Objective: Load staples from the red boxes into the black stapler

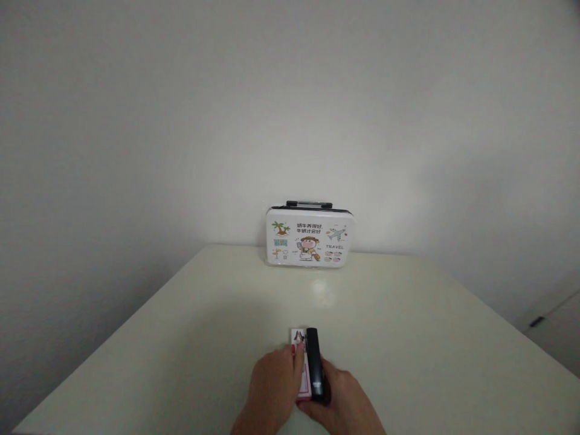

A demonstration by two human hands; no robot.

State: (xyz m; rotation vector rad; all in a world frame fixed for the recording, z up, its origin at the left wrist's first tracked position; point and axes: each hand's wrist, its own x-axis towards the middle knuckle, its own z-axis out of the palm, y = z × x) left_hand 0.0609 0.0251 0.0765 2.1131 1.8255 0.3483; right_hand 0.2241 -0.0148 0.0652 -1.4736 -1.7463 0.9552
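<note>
Black stick-shaped device (315,364) pinched along its near end by right hand (344,402), fingers curled shut round it. Left hand (272,386) lies flat over pink-and-white card packet (301,368), fingers closed down on top, thumb at packet edge. Device rests touching packet's right side, both on pale worktop (181,338) at near edge. Advice: keep packet pinned flat, keep device parallel to it, grip low. Printed white case (310,237) stands upright well apart, against wall (181,121).
</note>
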